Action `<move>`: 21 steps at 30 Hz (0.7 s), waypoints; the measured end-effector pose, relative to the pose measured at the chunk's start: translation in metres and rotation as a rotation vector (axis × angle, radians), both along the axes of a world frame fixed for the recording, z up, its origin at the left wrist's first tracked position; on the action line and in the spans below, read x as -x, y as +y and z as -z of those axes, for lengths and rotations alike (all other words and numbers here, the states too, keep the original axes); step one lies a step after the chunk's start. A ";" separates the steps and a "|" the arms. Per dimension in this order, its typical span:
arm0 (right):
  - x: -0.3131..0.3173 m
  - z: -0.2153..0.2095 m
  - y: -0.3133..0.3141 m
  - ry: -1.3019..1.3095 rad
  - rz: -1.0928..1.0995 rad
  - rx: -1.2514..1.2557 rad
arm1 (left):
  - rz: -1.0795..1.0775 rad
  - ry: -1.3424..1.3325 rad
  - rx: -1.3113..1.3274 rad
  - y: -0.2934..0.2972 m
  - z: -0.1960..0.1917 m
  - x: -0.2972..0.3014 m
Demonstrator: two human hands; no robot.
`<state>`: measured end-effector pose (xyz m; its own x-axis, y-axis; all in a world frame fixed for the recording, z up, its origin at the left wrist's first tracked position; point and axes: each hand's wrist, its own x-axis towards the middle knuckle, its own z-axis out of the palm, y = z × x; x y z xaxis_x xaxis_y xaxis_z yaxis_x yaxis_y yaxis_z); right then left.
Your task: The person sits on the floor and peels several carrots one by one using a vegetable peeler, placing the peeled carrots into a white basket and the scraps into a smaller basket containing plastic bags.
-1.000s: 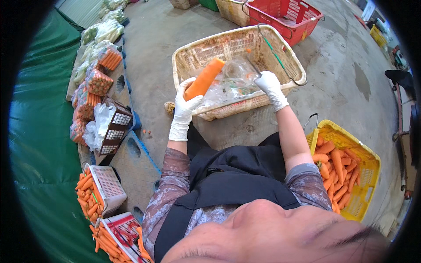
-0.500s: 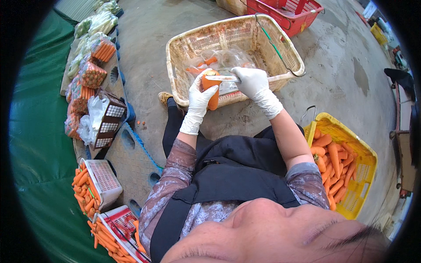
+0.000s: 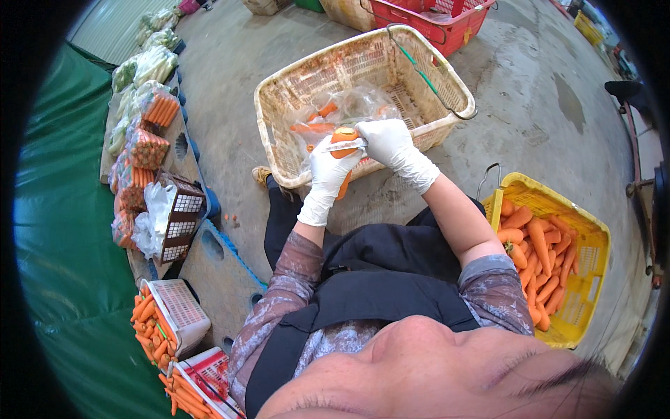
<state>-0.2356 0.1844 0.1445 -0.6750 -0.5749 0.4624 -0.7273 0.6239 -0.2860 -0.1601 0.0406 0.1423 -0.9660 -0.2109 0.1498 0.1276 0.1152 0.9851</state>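
Observation:
In my gloved left hand (image 3: 328,172) is a thick carrot (image 3: 344,149), its cut pale top end facing up and its lower tip showing beneath the palm. My gloved right hand (image 3: 389,144) grips a knife (image 3: 342,146), whose blade lies across the carrot just below the top; its handle is hidden in the glove. Both hands are close together over the near rim of a dirty cream plastic basket (image 3: 276,150). Inside that basket are clear plastic bags (image 3: 363,105) and some carrot pieces (image 3: 314,128).
At my right stands a yellow crate (image 3: 583,307) heaped with carrots. Bagged carrots (image 3: 148,150) and leafy vegetables (image 3: 155,64) line pallets at the left. White crates (image 3: 185,318) of carrots stand at lower left. A red crate (image 3: 457,35) is beyond the basket.
The knife blade has moved down from the carrot's top rim to across its side. Both hands sit slightly lower in view, and the right hand has come closer to the left.

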 end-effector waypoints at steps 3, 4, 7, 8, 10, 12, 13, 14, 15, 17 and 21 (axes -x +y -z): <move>0.013 0.012 0.000 -0.022 0.027 0.005 | -0.056 0.003 0.194 0.001 -0.003 0.002; 0.024 0.025 0.006 -0.022 0.125 -0.082 | -0.041 0.054 0.206 -0.001 -0.001 0.001; 0.068 0.049 0.044 -0.077 0.379 -0.283 | 0.029 0.248 0.234 -0.010 -0.008 -0.012; 0.071 0.047 0.047 -0.149 0.417 -0.299 | 0.020 0.263 0.221 -0.015 -0.015 -0.018; 0.077 0.035 0.054 -0.175 0.478 -0.305 | 0.034 0.138 -0.043 -0.026 -0.017 -0.011; 0.075 0.029 0.055 -0.301 0.456 -0.241 | 0.093 0.078 -0.593 -0.024 -0.018 -0.009; 0.066 0.024 0.051 -0.368 0.429 -0.165 | 0.142 0.010 -0.717 -0.027 -0.015 -0.008; 0.060 0.021 0.048 -0.435 0.403 -0.087 | 0.192 -0.060 -0.841 -0.029 -0.013 -0.005; 0.065 0.027 0.045 -0.465 0.348 -0.046 | 0.212 -0.068 -0.988 -0.029 -0.009 -0.001; 0.055 0.023 0.037 -0.795 0.243 0.238 | 0.236 -0.079 -1.284 -0.026 -0.008 0.002; 0.033 0.010 0.035 -1.053 0.083 0.389 | 0.335 -0.127 -1.512 -0.019 -0.006 0.003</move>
